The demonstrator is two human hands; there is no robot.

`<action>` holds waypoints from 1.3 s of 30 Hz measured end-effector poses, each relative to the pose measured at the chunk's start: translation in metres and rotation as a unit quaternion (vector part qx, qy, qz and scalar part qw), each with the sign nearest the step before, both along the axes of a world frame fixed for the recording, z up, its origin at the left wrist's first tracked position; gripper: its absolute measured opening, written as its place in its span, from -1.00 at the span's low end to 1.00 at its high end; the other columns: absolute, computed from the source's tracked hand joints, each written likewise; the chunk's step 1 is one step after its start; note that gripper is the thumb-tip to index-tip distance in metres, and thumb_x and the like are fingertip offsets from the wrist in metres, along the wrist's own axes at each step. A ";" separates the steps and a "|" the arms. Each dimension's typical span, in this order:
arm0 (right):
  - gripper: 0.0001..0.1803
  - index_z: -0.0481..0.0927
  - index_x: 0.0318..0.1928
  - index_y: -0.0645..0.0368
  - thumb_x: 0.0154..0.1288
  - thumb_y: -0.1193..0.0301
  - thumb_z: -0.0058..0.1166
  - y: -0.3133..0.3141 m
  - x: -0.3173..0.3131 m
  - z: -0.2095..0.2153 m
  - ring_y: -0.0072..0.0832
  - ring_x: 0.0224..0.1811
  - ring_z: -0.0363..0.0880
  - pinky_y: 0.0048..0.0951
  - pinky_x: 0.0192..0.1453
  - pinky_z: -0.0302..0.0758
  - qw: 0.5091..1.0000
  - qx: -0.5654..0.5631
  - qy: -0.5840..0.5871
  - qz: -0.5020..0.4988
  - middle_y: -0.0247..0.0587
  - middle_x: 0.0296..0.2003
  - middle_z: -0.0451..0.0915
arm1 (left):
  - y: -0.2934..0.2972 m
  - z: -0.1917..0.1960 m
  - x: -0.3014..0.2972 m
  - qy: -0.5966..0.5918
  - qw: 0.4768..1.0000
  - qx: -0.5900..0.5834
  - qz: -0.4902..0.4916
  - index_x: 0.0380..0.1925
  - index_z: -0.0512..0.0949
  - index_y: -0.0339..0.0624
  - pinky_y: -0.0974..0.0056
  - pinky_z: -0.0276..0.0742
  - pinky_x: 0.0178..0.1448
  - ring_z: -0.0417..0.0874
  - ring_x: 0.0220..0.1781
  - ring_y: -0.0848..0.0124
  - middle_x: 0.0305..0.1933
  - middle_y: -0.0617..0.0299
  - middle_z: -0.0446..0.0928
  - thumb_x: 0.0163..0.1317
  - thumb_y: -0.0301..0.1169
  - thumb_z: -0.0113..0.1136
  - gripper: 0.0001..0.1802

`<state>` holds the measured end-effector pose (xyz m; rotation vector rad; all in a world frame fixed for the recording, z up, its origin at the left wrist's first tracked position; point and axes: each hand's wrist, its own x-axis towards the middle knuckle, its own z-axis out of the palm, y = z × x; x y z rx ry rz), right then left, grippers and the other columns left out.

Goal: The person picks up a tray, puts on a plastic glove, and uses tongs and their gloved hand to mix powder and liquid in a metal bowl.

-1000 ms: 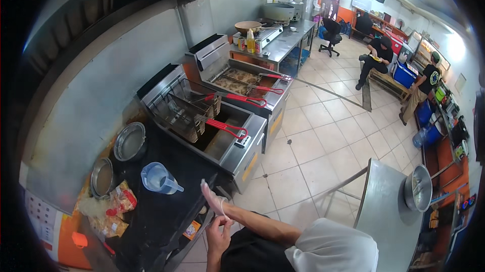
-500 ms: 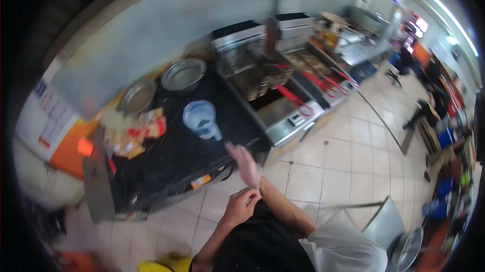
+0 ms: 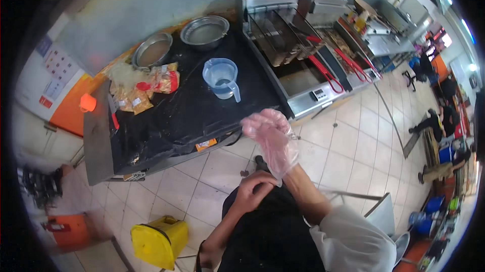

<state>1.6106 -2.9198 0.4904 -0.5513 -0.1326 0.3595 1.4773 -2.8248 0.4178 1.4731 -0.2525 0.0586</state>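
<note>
A clear plastic glove (image 3: pixel 284 156) covers my right hand (image 3: pixel 269 133), which is raised in front of the table's near right corner. Its fingers are apart and slightly bent, with nothing in them. My bare left hand (image 3: pixel 252 192) is closed on the glove's cuff at the right wrist. Beyond the hands, a translucent blue measuring jug (image 3: pixel 221 76) stands on the black-covered table (image 3: pixel 187 115), its handle toward me.
Two metal bowls (image 3: pixel 204 30) and bagged food (image 3: pixel 144 86) sit farther back. A red-handled knife (image 3: pixel 115 119) lies at the left. Deep fryers (image 3: pixel 298 77) with red-handled baskets stand to the right. A yellow bin (image 3: pixel 159 242) is on the tiled floor. People (image 3: pixel 435 125) are far right.
My right hand has risen and its fingers have bent from a straighter pose. My left hand keeps hold of the glove's cuff. The view has shifted, bringing the yellow bin further in.
</note>
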 end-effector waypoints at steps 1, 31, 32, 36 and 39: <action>-0.69 0.53 0.17 0.34 0.49 0.53 0.14 -0.006 -0.007 0.017 -0.06 0.26 0.66 -0.10 0.46 0.58 1.000 0.001 0.007 -0.006 0.18 0.18 0.63 | 0.000 -0.030 -0.001 0.142 0.968 -0.206 -0.013 -0.06 0.66 -0.27 0.20 0.52 0.25 0.65 0.06 0.36 0.00 0.15 0.67 0.41 -0.49 0.23 -0.83; -0.51 0.57 0.40 -0.12 0.52 0.17 0.20 -0.231 0.641 -0.096 -0.33 0.30 0.60 -0.15 0.26 0.62 -0.117 -0.846 -0.511 0.098 -0.25 0.33 0.61 | 0.030 -0.126 0.150 0.339 0.847 0.342 0.227 0.05 0.64 -0.20 0.12 0.66 -0.04 0.77 -0.14 0.15 -0.16 0.00 0.72 0.45 -0.30 0.26 -0.73; -0.54 0.63 0.33 -0.14 0.48 0.16 0.23 -0.200 0.647 -0.094 -0.31 0.29 0.62 -0.13 0.27 0.61 -0.104 -0.879 -0.437 0.160 -0.23 0.29 0.63 | 0.033 -0.141 0.120 0.374 0.822 0.358 0.237 0.05 0.63 -0.19 0.10 0.66 -0.06 0.77 -0.14 0.12 -0.16 -0.02 0.72 0.45 -0.29 0.26 -0.72; -0.76 0.78 -0.05 0.02 0.31 0.28 0.28 -0.186 0.652 -0.084 -0.25 0.04 0.75 -0.16 -0.01 0.68 -0.080 -0.890 -0.415 0.170 -0.17 -0.02 0.75 | 0.024 -0.189 0.031 0.501 0.762 0.330 0.245 0.11 0.64 -0.16 0.12 0.68 -0.02 0.80 -0.08 0.16 -0.09 0.01 0.76 0.48 -0.22 0.26 -0.66; -0.81 0.81 -0.14 0.10 0.32 0.37 0.23 -0.166 0.636 -0.034 -0.20 -0.02 0.79 -0.17 -0.10 0.70 -0.051 -0.885 -0.440 0.145 -0.07 -0.12 0.79 | 0.009 -0.267 -0.084 0.481 0.803 0.166 0.311 0.12 0.66 -0.15 0.12 0.68 0.04 0.80 -0.08 0.18 -0.09 0.02 0.78 0.51 -0.14 0.24 -0.63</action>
